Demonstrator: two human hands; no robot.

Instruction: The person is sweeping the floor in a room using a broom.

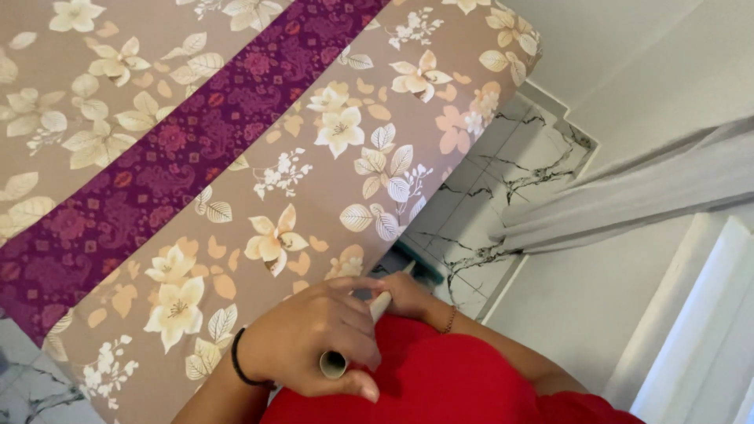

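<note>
A bed (236,157) fills the upper left, covered in a taupe floral sheet (330,149) with a purple patterned band (157,173) running across it. Beyond the bed's far corner lies white marble-veined floor tile (487,196), a plain white wall (613,47) and a pale curtain (644,188). Just off the bed's near edge, the left hand (314,338) is closed around a cream tube-like handle (345,345), its hollow end showing. The right hand (404,294) grips the same handle further along; its fingers are mostly hidden. A teal piece (420,263) at the handle's far end is partly covered. A red garment (448,377) blocks the lower view
</note>
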